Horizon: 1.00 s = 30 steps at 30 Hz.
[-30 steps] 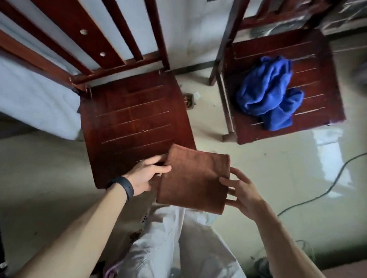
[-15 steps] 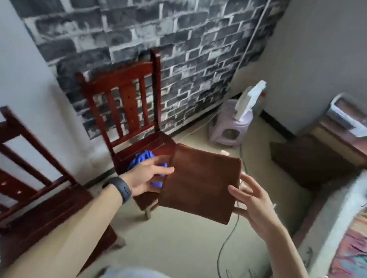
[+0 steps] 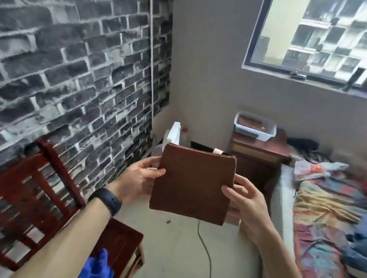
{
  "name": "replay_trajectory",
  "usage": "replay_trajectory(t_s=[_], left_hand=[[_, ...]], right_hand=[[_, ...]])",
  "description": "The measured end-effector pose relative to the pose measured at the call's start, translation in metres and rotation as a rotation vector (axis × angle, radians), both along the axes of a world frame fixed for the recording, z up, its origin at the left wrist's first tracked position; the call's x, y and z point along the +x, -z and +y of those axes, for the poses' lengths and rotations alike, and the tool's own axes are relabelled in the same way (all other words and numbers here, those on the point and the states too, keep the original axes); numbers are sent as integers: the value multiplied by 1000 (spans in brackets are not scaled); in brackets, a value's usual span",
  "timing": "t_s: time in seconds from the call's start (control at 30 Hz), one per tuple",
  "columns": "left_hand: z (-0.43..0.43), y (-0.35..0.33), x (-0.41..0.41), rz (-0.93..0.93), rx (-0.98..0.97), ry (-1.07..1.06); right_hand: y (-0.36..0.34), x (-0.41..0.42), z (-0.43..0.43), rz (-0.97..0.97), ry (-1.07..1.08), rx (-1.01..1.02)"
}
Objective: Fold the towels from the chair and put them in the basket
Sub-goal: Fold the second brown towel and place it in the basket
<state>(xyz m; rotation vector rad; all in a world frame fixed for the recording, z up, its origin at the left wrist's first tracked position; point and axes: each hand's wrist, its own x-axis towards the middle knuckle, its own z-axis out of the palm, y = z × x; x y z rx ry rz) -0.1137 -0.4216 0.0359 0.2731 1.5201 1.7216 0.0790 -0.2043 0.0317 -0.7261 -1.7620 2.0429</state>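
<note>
A folded brown towel [image 3: 193, 184] is held flat in the air in front of me. My left hand [image 3: 140, 178] pinches its left edge, thumb on top. My right hand [image 3: 243, 199] grips its right edge, fingers curled over the top face. A crumpled blue towel [image 3: 96, 272] lies on the red wooden chair [image 3: 37, 199] at the lower left, partly hidden by my left forearm. The white plastic basket [image 3: 255, 126] stands on a dark wooden nightstand [image 3: 259, 149] beyond the brown towel, with something brown inside it.
A bed [image 3: 334, 228] with a colourful cover and loose clothes fills the right side. A cable [image 3: 205, 256] runs across the floor. A white bottle [image 3: 174, 133] and a small stool stand behind the towel near the brick-pattern wall [image 3: 60, 57]. A window [image 3: 336, 37] is at the upper right.
My view has swung up and to the right, from the chairs to the nightstand and basket. Both hands carry the folded brown towel along, and my right hand has closed on its edge.
</note>
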Motion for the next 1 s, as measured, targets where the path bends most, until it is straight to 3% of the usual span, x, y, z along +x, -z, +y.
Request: replay_trajectory(t_s=[0.6, 1.0], left_hand=[[306, 19, -167, -43, -33, 341], [521, 69, -237, -124, -163, 255]], right_hand=[[7, -110, 233, -26, 350, -48], [64, -201, 462, -117, 338, -219]])
